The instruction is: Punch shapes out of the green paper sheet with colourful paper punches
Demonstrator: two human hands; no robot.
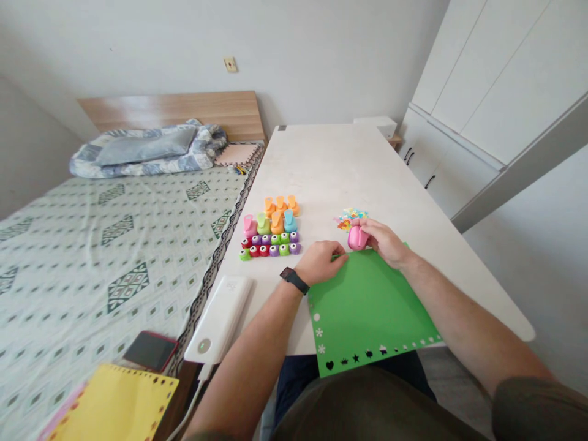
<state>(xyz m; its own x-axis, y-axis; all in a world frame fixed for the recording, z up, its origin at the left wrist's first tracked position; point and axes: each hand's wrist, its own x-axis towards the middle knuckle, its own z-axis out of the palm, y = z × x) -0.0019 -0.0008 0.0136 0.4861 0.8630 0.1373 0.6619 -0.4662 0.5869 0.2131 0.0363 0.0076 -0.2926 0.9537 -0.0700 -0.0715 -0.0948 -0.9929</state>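
Note:
A green sheet of paper (372, 306) lies on the white table, its near edge overhanging toward my lap. Small shapes such as a heart and a star are cut along its near and left edges. My left hand (324, 260) pinches the sheet's far left corner. In my right hand (383, 241) is a pink craft punch (357, 237), held at the sheet's far edge; whether paper sits in its slot is hidden. Just beyond the punch lies a pile of small colourful paper cutouts (351, 215). Left of my hands stand rows of colourful craft punches (276, 223).
A white power bank (219, 321) with a cable lies at the table's left edge. On the bed (156, 245) are a phone (150, 350) and a punched yellow sheet (113, 404). White cabinets (463, 153) stand on the right.

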